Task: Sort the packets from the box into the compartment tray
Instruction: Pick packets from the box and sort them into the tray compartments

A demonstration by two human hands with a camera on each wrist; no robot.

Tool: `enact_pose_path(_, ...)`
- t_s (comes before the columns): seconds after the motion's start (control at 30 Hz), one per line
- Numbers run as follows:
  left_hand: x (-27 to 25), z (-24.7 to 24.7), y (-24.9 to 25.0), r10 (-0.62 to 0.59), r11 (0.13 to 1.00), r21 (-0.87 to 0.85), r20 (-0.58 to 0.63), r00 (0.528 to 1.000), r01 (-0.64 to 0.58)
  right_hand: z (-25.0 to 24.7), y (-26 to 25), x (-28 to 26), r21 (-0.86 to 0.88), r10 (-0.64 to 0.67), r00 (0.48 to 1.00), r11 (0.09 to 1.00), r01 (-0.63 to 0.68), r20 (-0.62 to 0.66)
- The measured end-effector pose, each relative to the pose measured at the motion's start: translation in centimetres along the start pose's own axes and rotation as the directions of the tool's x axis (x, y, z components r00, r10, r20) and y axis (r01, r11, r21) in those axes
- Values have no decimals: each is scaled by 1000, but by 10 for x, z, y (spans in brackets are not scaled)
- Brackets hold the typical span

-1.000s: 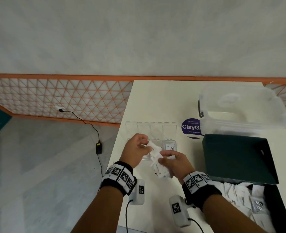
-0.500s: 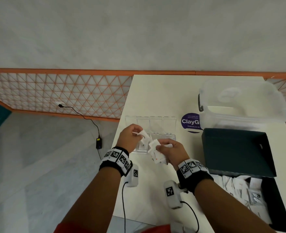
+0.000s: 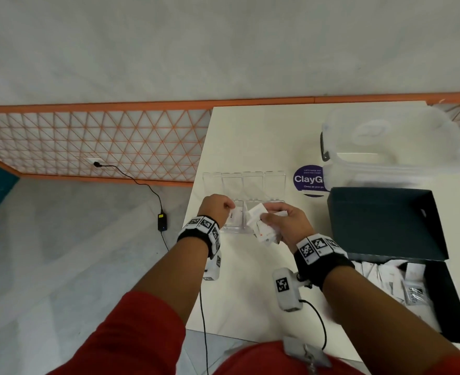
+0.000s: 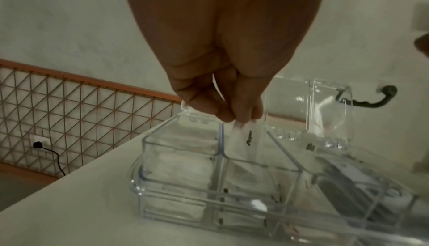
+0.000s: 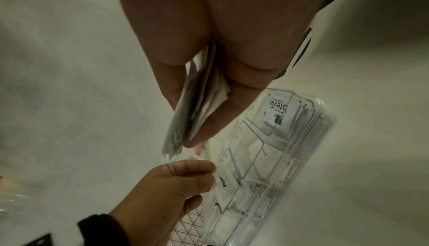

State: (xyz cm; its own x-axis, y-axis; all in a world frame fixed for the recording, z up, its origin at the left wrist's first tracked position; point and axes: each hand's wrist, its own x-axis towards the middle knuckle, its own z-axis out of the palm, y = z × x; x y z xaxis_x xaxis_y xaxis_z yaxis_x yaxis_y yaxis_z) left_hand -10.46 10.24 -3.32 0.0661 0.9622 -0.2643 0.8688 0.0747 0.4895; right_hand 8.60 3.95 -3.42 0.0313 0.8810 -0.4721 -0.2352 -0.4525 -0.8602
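A clear compartment tray with its lid raised stands near the table's left edge. My left hand pinches one white packet by its top edge and holds it upright inside a compartment near the tray's left end. My right hand grips a stack of white packets just above the tray's right half; the stack shows edge-on between thumb and fingers. A Stevia packet lies in an end compartment. The dark box at the right holds more packets.
A clear plastic tub stands at the back right, behind the box's raised dark lid. A purple round sticker lies beside the tray. The table's left edge runs close to the tray. A cable lies on the floor.
My left hand pulled one packet off the stack in my right hand, carried it left and lowered it into a tray compartment. The right hand with the stack rose slightly toward the tray.
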Motion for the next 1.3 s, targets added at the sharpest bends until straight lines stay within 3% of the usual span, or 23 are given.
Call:
enact_pose_path(0.13,2,13,-5,-12,999,46,58,998,9,-5,2,0,-2,-4,1000,1000,4,-25)
enact_pose_path(0.37,5,27,-11,58,992,116,-20,998,-55,-10,0,-7,13,-3,999,1000,4,-50)
enact_pose_path(0.43,3,27,-11,51,997,54,-61,997,-47,-10,-1,-9,5,-4,999,1000,4,-51)
enact_pose_path(0.53,-7,21,-2,36,973,-221,-148,988,-68,-10,-1,-11,9,-3,998,1000,4,-62)
enact_pose_path(0.67,-28,10,20,105,843,-526,-41,994,-111,-5,0,-12,33,-10,999,999,12,-44)
enact_pose_path(0.8,-37,9,29,161,808,-583,80,984,-85,-1,2,-13,63,-9,1000,998,10,-28)
enact_pose_path(1.03,-43,8,28,126,747,-662,56,990,-58,-3,7,-18,101,17,999,995,-15,-27)
enact_pose_path(1.3,-49,4,27,127,791,-606,31,991,-83,-4,15,-22,71,35,997,997,-30,-65)
